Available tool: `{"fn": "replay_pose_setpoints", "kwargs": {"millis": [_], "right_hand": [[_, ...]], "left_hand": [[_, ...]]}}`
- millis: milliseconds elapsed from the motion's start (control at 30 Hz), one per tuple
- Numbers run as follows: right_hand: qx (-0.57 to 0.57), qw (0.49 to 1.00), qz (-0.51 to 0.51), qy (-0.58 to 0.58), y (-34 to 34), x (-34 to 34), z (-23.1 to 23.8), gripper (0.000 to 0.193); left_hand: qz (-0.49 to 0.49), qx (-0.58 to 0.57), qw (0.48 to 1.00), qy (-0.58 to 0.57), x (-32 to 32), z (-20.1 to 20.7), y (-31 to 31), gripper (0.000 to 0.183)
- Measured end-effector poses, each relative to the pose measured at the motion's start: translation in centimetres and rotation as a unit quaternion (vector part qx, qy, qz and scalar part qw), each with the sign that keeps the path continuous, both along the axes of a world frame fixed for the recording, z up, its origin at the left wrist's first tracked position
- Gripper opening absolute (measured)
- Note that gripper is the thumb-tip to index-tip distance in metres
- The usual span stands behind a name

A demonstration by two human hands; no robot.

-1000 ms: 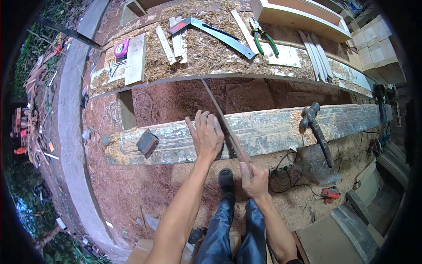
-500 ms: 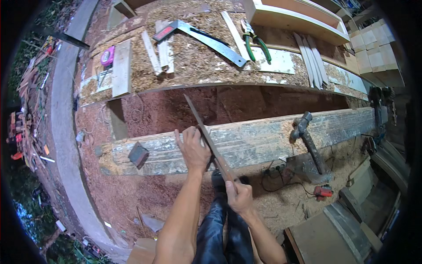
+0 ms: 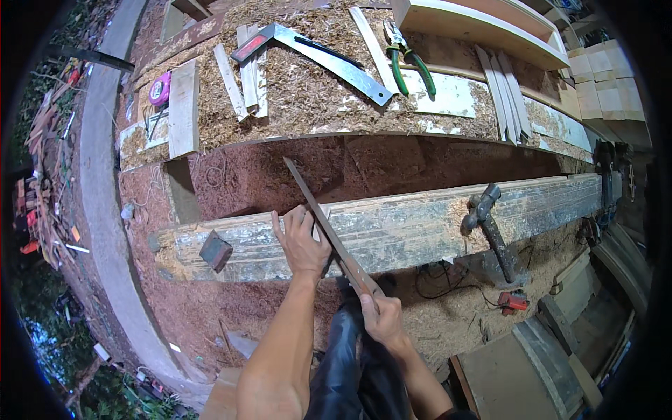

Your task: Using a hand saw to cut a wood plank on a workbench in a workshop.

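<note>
My right hand (image 3: 383,319) is wrapped round the handle end of a handsaw (image 3: 327,225). Its long narrow blade slants away to the far left, crossing a worn wooden plank (image 3: 399,231). Close beside the blade, my left hand (image 3: 302,243) bends over the plank, gripping a small pale wood piece (image 3: 316,232) against it. Most of that piece is hidden by the fingers and the saw. A dark block (image 3: 216,250) rests on the plank to the left. Over on the right lies a hammer (image 3: 488,222), its handle past the plank's near edge.
Across a gap, a shaving-covered bench (image 3: 308,105) bears a metal square (image 3: 329,63), green-handled pliers (image 3: 407,61), a pink tape measure (image 3: 159,89) and several wood strips (image 3: 502,94). A wooden box frame (image 3: 483,31) stands far right. A red tool (image 3: 513,302) lies below the plank.
The saw has drawn back slightly toward me, its tip now nearer. My left hand stays on the wood piece, and the whole view has shifted a little.
</note>
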State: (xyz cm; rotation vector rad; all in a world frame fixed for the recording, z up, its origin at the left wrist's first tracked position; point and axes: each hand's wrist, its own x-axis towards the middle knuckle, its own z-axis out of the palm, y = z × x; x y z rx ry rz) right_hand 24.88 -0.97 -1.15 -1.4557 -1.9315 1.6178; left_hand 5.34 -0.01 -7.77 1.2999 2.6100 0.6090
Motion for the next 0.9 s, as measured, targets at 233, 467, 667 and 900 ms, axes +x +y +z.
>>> {"fn": "replay_pose_setpoints", "kwargs": {"millis": [233,467,667,900], "right_hand": [[0.02,1.0,-0.004,0.016,0.4,-1.0,-0.1,0.037],[-0.026,0.999,0.012,-0.02,0.2,0.1,2.5,0.034],[0.012,1.0,-0.002,-0.02,1.4,-3.1,1.2,0.035],[-0.027,0.999,0.001,-0.044,0.0,-0.4,2.8,0.035]], "left_hand": [[-0.003,-0.012,1.0,0.001,0.1,0.4,0.4,0.026],[-0.002,-0.004,1.0,0.011,-0.2,0.1,0.1,0.024],[-0.003,-0.009,1.0,0.009,-0.2,0.0,0.1,0.023],[0.002,-0.014,1.0,0.005,-0.2,0.4,0.0,0.021]]}}
